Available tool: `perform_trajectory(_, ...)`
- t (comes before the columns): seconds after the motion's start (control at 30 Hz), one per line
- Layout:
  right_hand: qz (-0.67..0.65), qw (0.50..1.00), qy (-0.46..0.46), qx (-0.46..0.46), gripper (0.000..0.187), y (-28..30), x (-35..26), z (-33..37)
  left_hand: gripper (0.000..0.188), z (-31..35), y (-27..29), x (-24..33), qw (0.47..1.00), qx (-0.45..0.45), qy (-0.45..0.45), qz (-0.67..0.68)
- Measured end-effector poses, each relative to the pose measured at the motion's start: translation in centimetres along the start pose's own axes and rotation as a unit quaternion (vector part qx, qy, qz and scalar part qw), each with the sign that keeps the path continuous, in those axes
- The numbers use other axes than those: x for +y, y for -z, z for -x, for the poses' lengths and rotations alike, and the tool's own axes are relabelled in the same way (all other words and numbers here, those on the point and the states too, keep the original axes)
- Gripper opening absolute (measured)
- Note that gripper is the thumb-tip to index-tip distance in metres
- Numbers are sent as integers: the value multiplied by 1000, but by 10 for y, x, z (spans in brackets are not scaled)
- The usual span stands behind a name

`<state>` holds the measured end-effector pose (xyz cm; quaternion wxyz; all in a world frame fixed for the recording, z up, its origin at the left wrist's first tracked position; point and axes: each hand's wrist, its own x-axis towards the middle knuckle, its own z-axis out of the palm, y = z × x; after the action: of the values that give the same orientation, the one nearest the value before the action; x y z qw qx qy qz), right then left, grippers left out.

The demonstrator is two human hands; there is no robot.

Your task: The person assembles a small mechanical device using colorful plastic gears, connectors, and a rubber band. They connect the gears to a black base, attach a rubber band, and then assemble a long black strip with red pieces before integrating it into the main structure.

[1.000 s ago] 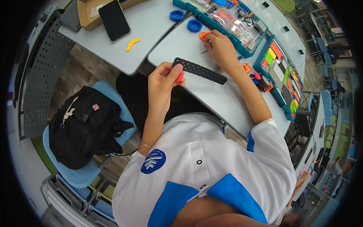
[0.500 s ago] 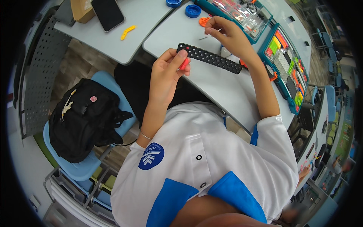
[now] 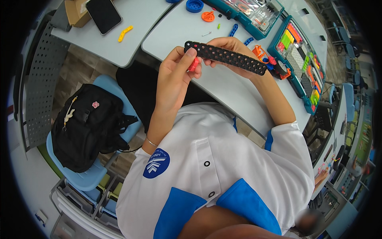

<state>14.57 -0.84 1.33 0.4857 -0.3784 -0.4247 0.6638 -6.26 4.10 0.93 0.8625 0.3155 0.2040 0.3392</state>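
A long black perforated strip [image 3: 230, 58] is lifted off the grey table [image 3: 223, 85], held level in front of me. My left hand [image 3: 175, 73] pinches its near end with thumb and fingers, and a small red piece [image 3: 193, 65] sits against the strip under my fingertips. My right hand [image 3: 230, 47] grips the strip from behind, around its middle, its fingers partly hidden by the strip.
Teal compartment trays [image 3: 296, 51] with coloured parts lie at the table's far side. Loose orange, blue and red pieces [image 3: 262, 53] lie near them. A second table holds a phone [image 3: 104, 14] and a yellow piece [image 3: 124, 33]. A black bag [image 3: 85, 129] rests on a blue chair at left.
The strip lay on the table a second ago with my right hand reaching toward the tray. Now both hands hold it raised, closer to me.
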Motion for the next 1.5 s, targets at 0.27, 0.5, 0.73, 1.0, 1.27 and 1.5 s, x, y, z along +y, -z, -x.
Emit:
perform_trajectory(0.27,28,998,29,38,52,2,10,-2,15,2,-1,-3,1000,5,-6,-28)
perform_trajectory(0.5,-88,994,-23,54,43,-3,11,3,16,1,-1,-5,997,19,-38,-64)
perform_trajectory(0.73,-271,960,-55,50,33,-3,33,2,18,-1,5,-8,997,24,-34,-65)
perform_trajectory(1.0,188,972,-47,136,33,-31,-34,3,18,-1,13,-11,997,36,-62,-28)
perform_trajectory(1.27,757,583,73,285,18,66,-29,-31,18,-5,19,-5,997,25,-69,19)
perform_trajectory(1.5,842,508,81,162,14,88,-43,-85,16,-1,32,0,995,33,-91,26)
